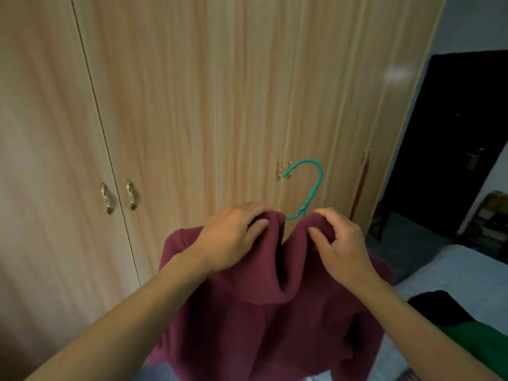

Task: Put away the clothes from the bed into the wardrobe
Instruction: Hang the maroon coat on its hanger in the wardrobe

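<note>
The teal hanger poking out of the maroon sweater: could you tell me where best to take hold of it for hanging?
Grip the teal hanger at its bare neck, just under the hook and above the maroon sweater collar, coming from the right. That stem is the only exposed rigid part; both the left hand and right hand now pinch the collar fabric, and the hook opens leftward, so it stays free.

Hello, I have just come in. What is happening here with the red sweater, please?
A person stands facing a closed wooden wardrobe and is fitting a maroon sweater onto a teal hanger. The left hand and the right hand each grip one side of the collar, and the hanger's hook sticks up between them. More clothes, one black garment and one green garment, lie on the bed at the right.
</note>
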`<state>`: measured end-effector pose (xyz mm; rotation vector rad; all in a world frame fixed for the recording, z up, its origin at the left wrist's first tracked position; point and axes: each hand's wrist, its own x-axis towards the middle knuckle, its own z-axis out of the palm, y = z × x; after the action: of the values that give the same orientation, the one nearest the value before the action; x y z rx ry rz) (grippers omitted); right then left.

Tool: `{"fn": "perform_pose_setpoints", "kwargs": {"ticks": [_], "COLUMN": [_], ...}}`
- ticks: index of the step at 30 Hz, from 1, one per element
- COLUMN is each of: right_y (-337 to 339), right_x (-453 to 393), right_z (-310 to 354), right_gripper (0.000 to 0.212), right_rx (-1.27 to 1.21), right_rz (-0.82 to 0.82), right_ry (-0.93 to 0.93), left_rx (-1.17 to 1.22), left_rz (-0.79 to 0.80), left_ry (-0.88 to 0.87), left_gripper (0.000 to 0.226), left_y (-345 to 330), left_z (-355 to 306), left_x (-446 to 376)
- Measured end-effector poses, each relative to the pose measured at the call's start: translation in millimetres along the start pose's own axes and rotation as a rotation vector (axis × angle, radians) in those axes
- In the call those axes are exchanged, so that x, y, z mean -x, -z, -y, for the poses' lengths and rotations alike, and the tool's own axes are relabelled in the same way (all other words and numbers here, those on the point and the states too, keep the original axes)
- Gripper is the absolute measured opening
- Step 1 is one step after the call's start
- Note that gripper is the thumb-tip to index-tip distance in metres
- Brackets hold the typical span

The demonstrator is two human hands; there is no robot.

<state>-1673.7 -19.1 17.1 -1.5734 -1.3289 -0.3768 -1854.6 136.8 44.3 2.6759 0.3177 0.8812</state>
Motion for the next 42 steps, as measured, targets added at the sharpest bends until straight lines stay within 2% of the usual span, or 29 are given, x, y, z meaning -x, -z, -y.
{"fn": "perform_pose_setpoints", "kwargs": {"ticks": [4,9,12,15,19,24,27,30,33,37,42], "right_y": [-50.2,-96.6,-123.0,-141.7,-165.9,-182.2,-191.7,-198.2,-204.1,-214.5,-219.8], "right_x": [-23.7,-57.0,-81.9,-100.3,-123.8,-140.0,-144.0,-145.1,-147.7,-150.2,-145.6], "right_z": [-15.0,-31.1,-31.8,-27.2,-25.2,-12.3,-1.3,10.3,16.5,18.8,27.6], "right_gripper": [0.016,0.023,0.025,0.024,0.024,0.033,0.032,0.028,0.034,0.023,0.013], "right_rx": [-0.090,-0.261,-0.347,-0.404,-0.452,-0.495,-0.514,-0.527,-0.542,-0.510,-0.566], "right_rz": [0.005,0.083,0.104,0.115,0.150,0.163,0.187,0.188,0.211,0.226,0.215], "right_ry": [-0.006,-0.040,-0.012,0.009,0.026,0.058,0.066,0.089,0.104,0.161,0.231], "left_rx": [-0.140,-0.286,-0.309,-0.284,-0.280,-0.290,-0.309,-0.306,-0.207,-0.093,-0.049], "left_rz": [0.009,0.039,-0.028,-0.132,-0.154,-0.002,0.012,-0.064,-0.139,-0.230,-0.508], "left_ry": [0.062,0.164,0.237,0.276,0.205,0.118,0.103,0.090,0.113,0.283,0.592], "left_gripper": [0.038,0.040,0.044,0.038,0.035,0.063,0.053,0.036,0.025,0.023,0.021], "left_y": [7.5,28.7,48.2,69.4,97.7,118.7,128.0,137.1,143.3,157.3,178.1], "left_z": [35.1,66.6,81.0,92.8,105.2,121.6,139.0,150.3,153.7,158.9,184.2], "left_x": [-11.4,-18.1,-16.1,-4.3,10.3,22.3,22.2,21.7,23.8,22.4,16.5]}}
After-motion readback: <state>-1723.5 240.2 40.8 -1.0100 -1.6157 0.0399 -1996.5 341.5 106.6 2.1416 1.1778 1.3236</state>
